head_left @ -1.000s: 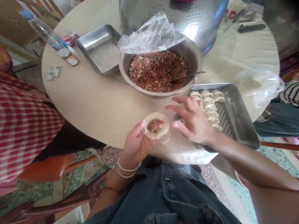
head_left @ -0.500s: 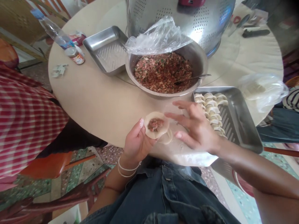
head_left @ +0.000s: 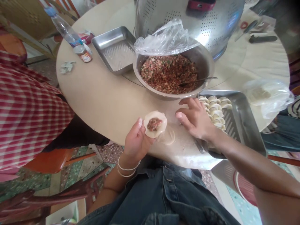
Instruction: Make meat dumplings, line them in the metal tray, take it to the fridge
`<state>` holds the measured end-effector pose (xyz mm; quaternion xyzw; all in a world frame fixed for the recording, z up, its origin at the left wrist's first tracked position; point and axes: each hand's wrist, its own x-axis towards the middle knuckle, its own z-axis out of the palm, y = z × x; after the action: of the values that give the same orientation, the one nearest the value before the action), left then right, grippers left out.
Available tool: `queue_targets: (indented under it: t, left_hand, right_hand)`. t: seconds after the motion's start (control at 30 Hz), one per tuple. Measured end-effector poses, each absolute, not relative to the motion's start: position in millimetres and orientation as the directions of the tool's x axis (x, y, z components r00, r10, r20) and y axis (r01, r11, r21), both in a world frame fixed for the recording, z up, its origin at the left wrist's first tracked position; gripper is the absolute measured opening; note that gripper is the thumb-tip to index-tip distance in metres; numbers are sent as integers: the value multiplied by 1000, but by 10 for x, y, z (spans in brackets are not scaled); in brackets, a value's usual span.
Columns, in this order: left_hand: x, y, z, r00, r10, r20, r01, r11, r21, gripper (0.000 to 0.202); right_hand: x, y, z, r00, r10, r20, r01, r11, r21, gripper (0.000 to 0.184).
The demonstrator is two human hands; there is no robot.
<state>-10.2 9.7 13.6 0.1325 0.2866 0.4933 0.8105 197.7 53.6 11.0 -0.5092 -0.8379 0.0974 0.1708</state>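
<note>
A round dumpling wrapper point(head_left: 162, 127) lies open in my left hand point(head_left: 136, 140), pinched at its left edge by the thumb. A mound of minced filling point(head_left: 154, 124) sits in its middle. To the right, my right hand point(head_left: 195, 118) hovers over the table with fingers apart and bent, holding nothing. Under and beside the held wrapper, a pale round wrapper point(head_left: 169, 137) lies flat on the table. Beyond my hands stands a steel bowl point(head_left: 161, 94) of minced meat with green bits, a spoon point(head_left: 199, 81) resting in it.
Folded dumplings point(head_left: 215, 111) line the left part of a metal tray point(head_left: 252, 131) at right. Another metal tray point(head_left: 112, 50) stands left of the bowl. Crumpled plastic film point(head_left: 164, 39) covers the bowl's back rim. A jar point(head_left: 82, 53), a bottle point(head_left: 65, 29) and a plastic bag point(head_left: 269, 95) are on the table.
My right hand has drawn back from the wrapper, its fingers curling more. The left hand still holds the filled wrapper. The whole view has shifted slightly.
</note>
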Motion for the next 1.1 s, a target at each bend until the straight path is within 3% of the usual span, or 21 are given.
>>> queue_targets:
  t: [0.07,0.13,0.23,0.37,0.57,0.73,0.87,1.0,1.1]
  left_hand:
    - [-136,90,145,310,893,-326,-728,444,523,52]
    - [-145,83,155,301,896,-327,-726,437,531,50]
    - [-119,68,162,326,888,-324,-729,454,512,51]
    - [-44,47,173,399,872,-284,-733,490,472,50]
    - [39,56,202,488,822,-294,-705,569,423,55]
    - [38,62,230,489,830,-267,-715,557,422,60]
    - [14,37,273,518,808,-281,-708,589,389,62]
    - [9,21,304,611,738,-285,-655,674,342,60]
    - [29,15,300,672,684,-284,-609,728,314,60]
  right_hand:
    - [1993,600,15,-433,898,76,870,439,-225,74]
    - [1989,605,-15,-449,892,51,877,451,-167,73]
    - [1953,497,91,-467,858,216,838,507,-200,67]
    - [1821,243,290,-553,710,436,686,685,-247,57]
    - [1630,7,196,-650,622,436,626,764,-158,65]
    - [1748,-66,97,-656,556,510,581,804,-130,55]
    - [1902,-96,88,-594,596,541,616,769,-170,49]
    - [1997,-129,52,-625,565,540,571,801,-177,44]
    - [2052,-141,22,-577,528,624,565,809,-163,37]
